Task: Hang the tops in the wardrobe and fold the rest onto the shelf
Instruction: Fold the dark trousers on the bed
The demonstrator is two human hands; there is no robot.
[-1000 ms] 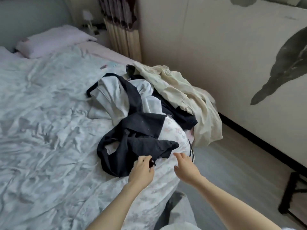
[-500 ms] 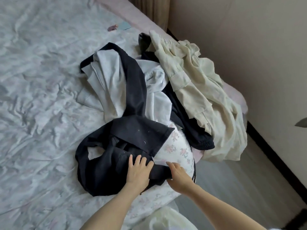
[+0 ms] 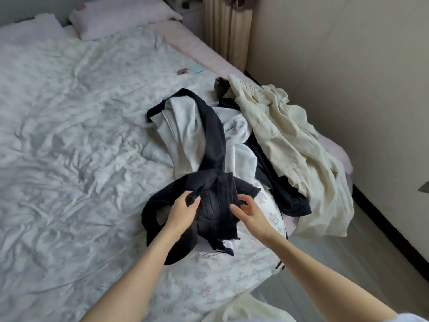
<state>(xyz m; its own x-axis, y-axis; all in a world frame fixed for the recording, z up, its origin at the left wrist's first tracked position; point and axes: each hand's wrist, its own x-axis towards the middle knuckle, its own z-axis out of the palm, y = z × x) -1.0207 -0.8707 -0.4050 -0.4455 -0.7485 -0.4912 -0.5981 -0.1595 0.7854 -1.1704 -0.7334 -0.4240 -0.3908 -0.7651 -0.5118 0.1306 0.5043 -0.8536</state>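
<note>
Left hand (image 3: 183,211) grips black garment (image 3: 218,205) — cream garment (image 3: 287,140) heaped beside.

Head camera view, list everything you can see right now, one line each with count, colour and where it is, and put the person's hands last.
black garment: one, black, near end of the clothes pile, lifted between both hands
white garment: one, white with black trim, middle of the pile
cream garment: one, cream, right side of the pile, hanging over the bed edge
bed cover: one, pale floral, rumpled, under the pile
pillows: two, pale pink, head of the bed
curtain: one, beige, far corner
wall: one, beige, right
left hand: one, pinches the black garment
right hand: one, fingers curled at the black garment's edge
</note>
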